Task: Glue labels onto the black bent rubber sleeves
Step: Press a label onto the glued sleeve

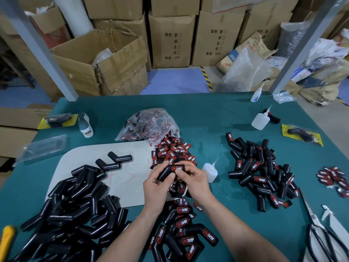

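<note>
Many bare sleeves (75, 205) heaped at the left of the green surface (217, 120), likely kept apart for want of a label. Near the middle, left hand (156, 188) curled round one bent sleeve (166, 173), thumb on its side to keep it steady. Right hand (196, 178) pinching the other end, fingers by the red label (177, 168), likely pressing it down. Glue bottle (210, 170) just beside, easy to reach. Labelled sleeves (264, 173) piled at the right.

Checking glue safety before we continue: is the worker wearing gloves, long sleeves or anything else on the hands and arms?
No gloves. The left hand and right hand are bare, with no rings, watch or bands visible. The left forearm and right forearm are bare too; no clothing shows before the picture's bottom edge.
</note>
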The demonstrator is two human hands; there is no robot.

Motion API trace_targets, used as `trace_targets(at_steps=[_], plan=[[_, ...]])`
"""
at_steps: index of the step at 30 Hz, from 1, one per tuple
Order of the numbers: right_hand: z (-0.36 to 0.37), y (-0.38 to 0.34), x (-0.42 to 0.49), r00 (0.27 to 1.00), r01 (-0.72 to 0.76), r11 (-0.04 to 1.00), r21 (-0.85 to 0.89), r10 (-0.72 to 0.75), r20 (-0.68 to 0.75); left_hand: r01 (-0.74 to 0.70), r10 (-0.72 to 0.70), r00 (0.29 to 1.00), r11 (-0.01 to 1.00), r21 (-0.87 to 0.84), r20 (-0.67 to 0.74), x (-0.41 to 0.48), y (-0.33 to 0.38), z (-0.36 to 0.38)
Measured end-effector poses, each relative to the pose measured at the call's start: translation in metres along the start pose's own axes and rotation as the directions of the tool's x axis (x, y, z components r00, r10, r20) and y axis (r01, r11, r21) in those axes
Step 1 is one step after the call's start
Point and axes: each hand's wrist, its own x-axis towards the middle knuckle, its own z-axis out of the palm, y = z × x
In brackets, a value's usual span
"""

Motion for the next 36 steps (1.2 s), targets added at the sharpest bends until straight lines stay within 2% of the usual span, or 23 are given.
trace_targets(at_steps=[7,11,15,23,27,36], plan=[[-0.001,0.003,0.000,0.999,-0.008,0.995,-0.100,0.011,0.030,0.015,-0.009,0.998,0.996,0.092,-0.064,0.003,-0.004,0.001],[0.002,-0.004,-0.003,0.999,0.021,0.998,-0.067,-0.017,0.048,0.019,-0.007,0.995,0.993,0.117,-0.095,0.002,-0.003,0.002],[0.003,-0.002,-0.003,1.000,0.002,1.000,-0.014,-0.002,0.025,0.032,-0.019,0.990,0.995,0.093,-0.137,0.002,-0.003,0.004],[0.003,-0.002,-0.004,0.997,0.047,0.998,-0.050,-0.044,0.058,0.027,-0.019,0.991,0.997,0.065,-0.130,0.001,-0.003,0.004],[0.001,-0.002,-0.004,0.999,0.030,0.997,-0.069,-0.027,0.039,0.009,-0.002,0.995,0.998,0.066,-0.101,0.000,-0.004,0.003],[0.006,-0.015,-0.006,0.998,0.002,0.997,-0.072,0.002,0.058,0.044,-0.040,0.990,0.999,0.031,-0.132,0.001,-0.002,0.004]])
